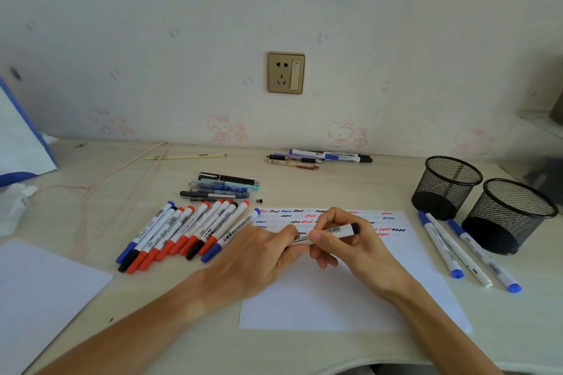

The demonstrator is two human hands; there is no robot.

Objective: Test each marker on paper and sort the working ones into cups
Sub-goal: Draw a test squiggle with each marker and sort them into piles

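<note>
Both hands hold one white marker [338, 231] with a black end over the test paper [320, 292]. My left hand [259, 256] grips its left part, and my right hand [344, 240] pinches its barrel near the barcode. The paper carries several black, blue and red squiggles along its top. A row of several red, blue and black markers [189, 231] lies left of the paper. Two black mesh cups [446, 186] [508, 216] stand at the right, both looking empty. Three blue-capped markers [457, 250] lie in front of the cups.
More pens [225, 186] lie behind the marker row, and another small pile [320, 157] sits by the wall. A second white sheet [39, 292] lies at the front left. A blue-edged bag [21, 143] stands at the far left, with a wall socket [286, 72] above the desk.
</note>
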